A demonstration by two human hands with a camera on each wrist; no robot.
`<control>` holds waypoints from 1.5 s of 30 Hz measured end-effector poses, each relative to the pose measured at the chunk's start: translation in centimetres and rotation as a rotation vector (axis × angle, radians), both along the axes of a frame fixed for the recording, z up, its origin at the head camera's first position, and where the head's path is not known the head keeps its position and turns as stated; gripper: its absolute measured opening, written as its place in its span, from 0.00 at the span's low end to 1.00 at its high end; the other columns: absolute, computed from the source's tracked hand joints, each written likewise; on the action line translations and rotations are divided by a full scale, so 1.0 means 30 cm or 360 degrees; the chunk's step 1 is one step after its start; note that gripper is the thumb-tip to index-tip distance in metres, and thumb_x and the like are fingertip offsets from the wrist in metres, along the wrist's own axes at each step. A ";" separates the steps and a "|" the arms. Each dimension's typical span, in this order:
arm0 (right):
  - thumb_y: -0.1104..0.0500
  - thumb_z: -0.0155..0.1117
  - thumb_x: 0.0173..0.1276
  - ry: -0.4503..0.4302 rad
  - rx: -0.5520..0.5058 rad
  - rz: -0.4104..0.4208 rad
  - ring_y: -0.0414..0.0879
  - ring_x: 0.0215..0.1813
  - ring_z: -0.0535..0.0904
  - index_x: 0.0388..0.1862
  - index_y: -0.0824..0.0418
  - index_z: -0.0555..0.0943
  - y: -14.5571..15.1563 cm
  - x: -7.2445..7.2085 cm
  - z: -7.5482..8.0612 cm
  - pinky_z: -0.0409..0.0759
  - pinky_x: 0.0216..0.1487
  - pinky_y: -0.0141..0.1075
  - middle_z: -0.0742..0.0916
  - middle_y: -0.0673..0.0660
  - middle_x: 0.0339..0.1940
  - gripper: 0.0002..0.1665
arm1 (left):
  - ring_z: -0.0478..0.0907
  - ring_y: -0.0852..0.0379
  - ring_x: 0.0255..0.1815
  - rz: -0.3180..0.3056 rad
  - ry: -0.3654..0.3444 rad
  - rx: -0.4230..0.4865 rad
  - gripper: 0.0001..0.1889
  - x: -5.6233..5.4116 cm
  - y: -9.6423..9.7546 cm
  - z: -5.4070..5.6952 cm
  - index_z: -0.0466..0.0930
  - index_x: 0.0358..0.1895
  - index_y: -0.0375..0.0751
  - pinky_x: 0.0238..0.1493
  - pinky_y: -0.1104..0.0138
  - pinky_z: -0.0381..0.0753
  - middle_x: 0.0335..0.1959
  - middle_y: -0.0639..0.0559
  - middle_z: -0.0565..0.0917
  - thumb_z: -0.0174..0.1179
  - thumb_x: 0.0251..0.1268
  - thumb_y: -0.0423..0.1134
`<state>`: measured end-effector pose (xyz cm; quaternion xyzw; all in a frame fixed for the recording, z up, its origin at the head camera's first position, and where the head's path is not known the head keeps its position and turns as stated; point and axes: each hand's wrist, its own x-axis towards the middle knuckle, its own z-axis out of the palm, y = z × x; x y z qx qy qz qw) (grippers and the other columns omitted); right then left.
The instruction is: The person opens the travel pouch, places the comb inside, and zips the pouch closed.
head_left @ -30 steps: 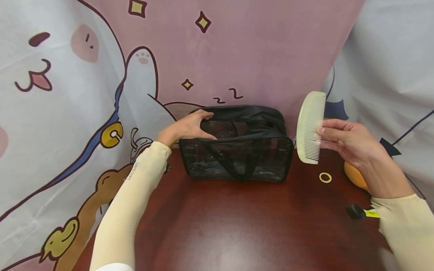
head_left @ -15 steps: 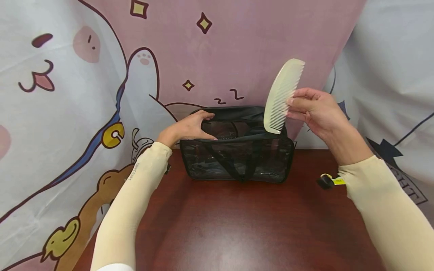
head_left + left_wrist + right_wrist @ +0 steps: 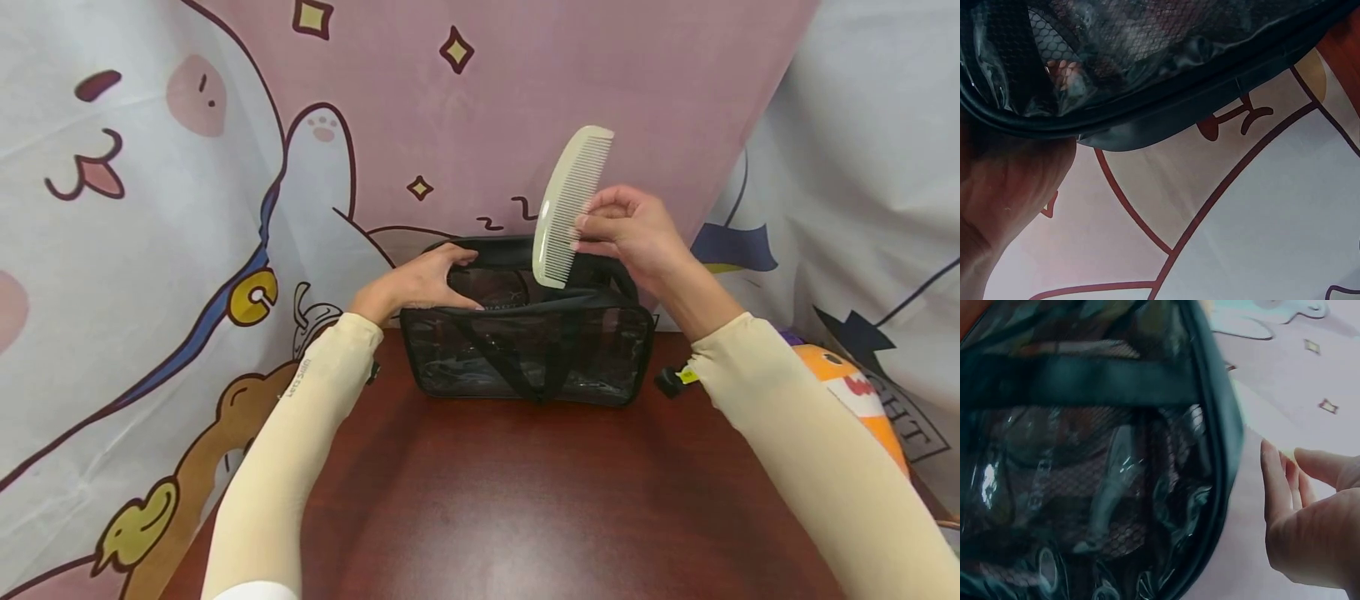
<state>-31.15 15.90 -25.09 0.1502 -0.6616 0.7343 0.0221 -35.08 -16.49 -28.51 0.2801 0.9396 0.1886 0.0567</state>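
My right hand (image 3: 637,229) pinches a pale cream comb (image 3: 564,200) by its toothed side. The comb is tilted, its lower end just over the open top of a clear bag (image 3: 521,354) with black trim. At the bag's left end, my left hand (image 3: 412,282) has thumb and fingers spread across the opening. Its thumb touches the front rim, and the fingers reach toward the back rim. In the left wrist view, only part of the left hand (image 3: 1016,187) shows, beneath the bag's edge. The right wrist view has the right hand (image 3: 1316,519) beside the bag, the comb washed out.
The bag stands at the back of a dark red table (image 3: 480,492), against a printed curtain (image 3: 637,75). An orange plush toy (image 3: 862,396) sits at the right, partly behind my right sleeve.
My right hand has carried the comb left and up from the bag's right side to above its opening. The left hand stays put. The yellow ring is now hidden behind my right arm.
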 end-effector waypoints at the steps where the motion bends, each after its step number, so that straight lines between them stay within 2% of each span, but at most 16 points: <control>1: 0.70 0.68 0.73 -0.0003 0.0054 0.0002 0.45 0.45 0.90 0.48 0.69 0.78 -0.007 -0.010 -0.001 0.92 0.45 0.38 0.91 0.55 0.40 0.09 | 0.66 0.46 0.81 -0.0002 -0.0001 0.0003 0.54 0.000 0.000 0.000 0.60 0.84 0.42 0.83 0.49 0.65 0.79 0.44 0.68 0.77 0.59 0.58; 6: 0.67 0.69 0.74 -0.0027 0.0278 -0.0004 0.46 0.46 0.89 0.49 0.67 0.78 -0.033 -0.056 -0.003 0.92 0.47 0.39 0.90 0.55 0.42 0.10 | 0.66 0.46 0.81 -0.0010 -0.0006 0.0026 0.54 0.000 0.001 -0.001 0.59 0.84 0.40 0.83 0.49 0.65 0.79 0.43 0.67 0.77 0.59 0.57; 12: 0.63 0.71 0.73 0.0016 0.0339 -0.0031 0.46 0.50 0.88 0.50 0.65 0.79 -0.051 -0.082 0.001 0.91 0.51 0.42 0.90 0.55 0.47 0.12 | 0.65 0.46 0.81 -0.0004 -0.0014 0.0039 0.55 0.003 0.005 0.003 0.59 0.84 0.41 0.82 0.49 0.65 0.80 0.44 0.67 0.77 0.58 0.58; 16: 0.61 0.73 0.72 0.0019 0.0475 -0.0039 0.45 0.48 0.88 0.50 0.63 0.81 -0.054 -0.091 -0.008 0.92 0.49 0.41 0.90 0.52 0.43 0.12 | 0.65 0.46 0.82 -0.0010 -0.0020 0.0039 0.55 -0.005 0.007 0.003 0.58 0.84 0.41 0.82 0.49 0.65 0.80 0.44 0.66 0.77 0.59 0.58; 21: 0.65 0.73 0.71 -0.0010 0.0745 0.0075 0.45 0.44 0.88 0.50 0.67 0.82 -0.059 -0.105 -0.045 0.92 0.45 0.40 0.89 0.52 0.37 0.12 | 0.64 0.46 0.82 -0.0009 -0.0014 0.0042 0.55 -0.009 0.006 0.000 0.58 0.84 0.40 0.83 0.49 0.65 0.80 0.44 0.66 0.77 0.59 0.58; 25: 0.67 0.73 0.70 -0.0044 0.0912 0.0173 0.44 0.41 0.88 0.49 0.71 0.84 -0.067 -0.114 -0.080 0.90 0.42 0.35 0.91 0.53 0.37 0.12 | 0.64 0.46 0.82 0.0007 -0.0026 0.0048 0.55 -0.001 0.004 -0.003 0.57 0.84 0.41 0.83 0.49 0.65 0.80 0.44 0.66 0.77 0.59 0.59; 34: 0.63 0.77 0.67 -0.0033 0.1106 0.0204 0.41 0.36 0.89 0.46 0.68 0.90 -0.069 -0.124 -0.094 0.85 0.41 0.32 0.94 0.51 0.33 0.12 | 0.65 0.46 0.81 0.0051 -0.0026 0.0062 0.55 0.007 0.005 -0.007 0.58 0.84 0.41 0.82 0.49 0.66 0.80 0.44 0.66 0.77 0.58 0.59; 41: 0.60 0.78 0.67 0.0023 0.1205 0.0197 0.40 0.38 0.89 0.45 0.65 0.91 -0.069 -0.120 -0.101 0.81 0.45 0.29 0.94 0.52 0.35 0.11 | 0.65 0.45 0.81 0.0050 -0.0033 0.0099 0.56 0.007 0.000 -0.008 0.58 0.84 0.43 0.82 0.49 0.66 0.80 0.44 0.66 0.78 0.57 0.59; 45: 0.60 0.78 0.68 0.0063 0.1317 0.0181 0.40 0.38 0.89 0.43 0.63 0.92 -0.076 -0.124 -0.098 0.81 0.46 0.30 0.95 0.53 0.35 0.08 | 0.64 0.47 0.82 0.0055 -0.0043 0.0130 0.56 0.002 -0.006 -0.015 0.57 0.84 0.44 0.82 0.49 0.66 0.80 0.44 0.66 0.78 0.57 0.59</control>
